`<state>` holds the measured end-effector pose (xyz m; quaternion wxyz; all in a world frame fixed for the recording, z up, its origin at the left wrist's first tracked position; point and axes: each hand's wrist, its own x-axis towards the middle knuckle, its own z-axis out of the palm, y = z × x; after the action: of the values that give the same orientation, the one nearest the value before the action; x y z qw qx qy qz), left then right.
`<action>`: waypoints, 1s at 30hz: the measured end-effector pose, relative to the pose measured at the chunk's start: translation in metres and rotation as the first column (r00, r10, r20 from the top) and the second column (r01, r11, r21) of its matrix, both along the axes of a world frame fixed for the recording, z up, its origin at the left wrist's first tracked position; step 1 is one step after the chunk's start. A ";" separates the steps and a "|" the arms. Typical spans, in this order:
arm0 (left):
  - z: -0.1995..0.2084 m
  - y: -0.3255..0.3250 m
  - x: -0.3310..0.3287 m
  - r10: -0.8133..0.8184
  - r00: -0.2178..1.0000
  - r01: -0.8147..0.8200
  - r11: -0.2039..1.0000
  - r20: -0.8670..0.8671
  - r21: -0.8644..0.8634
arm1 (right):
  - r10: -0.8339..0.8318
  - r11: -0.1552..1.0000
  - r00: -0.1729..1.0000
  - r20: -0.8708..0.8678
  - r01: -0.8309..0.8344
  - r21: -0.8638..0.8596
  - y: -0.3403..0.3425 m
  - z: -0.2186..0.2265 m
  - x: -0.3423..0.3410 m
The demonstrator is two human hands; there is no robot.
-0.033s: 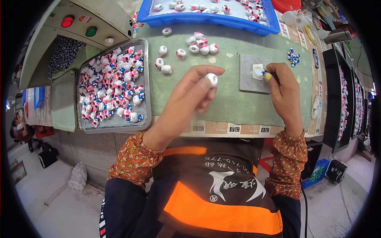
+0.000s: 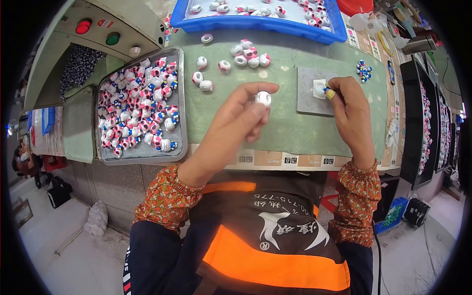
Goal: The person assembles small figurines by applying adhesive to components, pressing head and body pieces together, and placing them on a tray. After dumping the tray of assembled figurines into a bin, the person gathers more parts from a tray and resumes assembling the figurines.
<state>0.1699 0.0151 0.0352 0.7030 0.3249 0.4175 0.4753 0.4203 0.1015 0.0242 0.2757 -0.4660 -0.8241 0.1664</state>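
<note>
My left hand [image 2: 236, 120] pinches a white toy figurine head [image 2: 263, 99] between thumb and fingers. A dark opening in the head faces up. To the right, my right hand [image 2: 350, 108] is closed on a small blue figurine body [image 2: 326, 91], mostly hidden by the fingers. A yellow wrap covers one fingertip of that hand. The blue piece is at a white patch [image 2: 318, 84] with a wet-looking spot, on a grey square plate [image 2: 314, 107]. Beyond my left hand, several loose white and pink heads [image 2: 252, 62] lie on the green mat [image 2: 285, 132].
A metal tray [image 2: 183, 108] heaped with pink, white and blue figurines stands at the left, beside a machine with a red button [image 2: 83, 26] and a green button [image 2: 113, 39]. A blue bin [image 2: 260, 22] holds more heads at the back. Small blue parts [image 2: 364, 71] lie at the right.
The head in my left hand has turned slightly, and that hand has shifted a little. My right hand stays at the white patch with almost no movement.
</note>
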 end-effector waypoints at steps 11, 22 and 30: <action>-0.035 -0.004 0.005 -0.029 0.990 0.035 0.999 0.141 -0.036 | 0.019 1.000 0.985 0.172 -0.021 0.012 0.008 0.001 -0.010; -0.050 -0.006 0.032 0.086 0.950 -0.055 0.993 0.300 -0.109 | -0.176 0.939 0.926 -0.333 0.056 -0.339 -0.027 0.007 -0.022; -0.057 -0.009 0.046 0.131 0.962 -0.141 0.990 0.238 0.023 | -0.080 0.927 0.835 -0.544 -0.139 -0.349 -0.065 -0.002 -0.051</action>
<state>0.2158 0.0059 -0.0222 0.7068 0.2504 0.3427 0.5659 0.3689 0.0370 0.0218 0.4035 -0.4294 -0.6701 0.4513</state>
